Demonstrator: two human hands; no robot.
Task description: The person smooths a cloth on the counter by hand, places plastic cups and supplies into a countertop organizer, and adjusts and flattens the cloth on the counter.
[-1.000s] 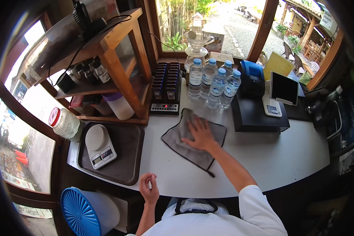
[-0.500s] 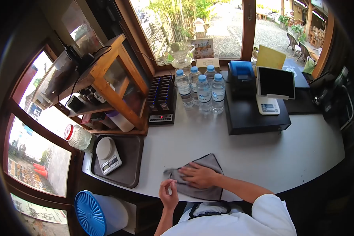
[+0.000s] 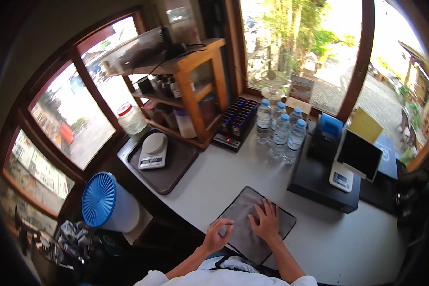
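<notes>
A grey cloth (image 3: 245, 209) with dark edging lies spread out near the front edge of the light grey counter (image 3: 195, 195). My right hand (image 3: 266, 221) rests flat on its right part, fingers spread. Close to the cloth's left edge is my left hand (image 3: 217, 236), its fingers loosely curled and the thumb a little apart from them. I see nothing held in it.
Beyond the cloth stand several water bottles (image 3: 280, 136) and a charging rack (image 3: 236, 121). A tablet (image 3: 360, 155) and black box (image 3: 319, 183) sit right. A kitchen scale (image 3: 153, 152) is on a dark tray (image 3: 176, 169); a blue-lidded container (image 3: 100, 200) is lower left.
My view has turned left and tilted. The cloth, bunched at its left end before, now lies flatter and more spread out. My left hand has come lower, beside the cloth.
</notes>
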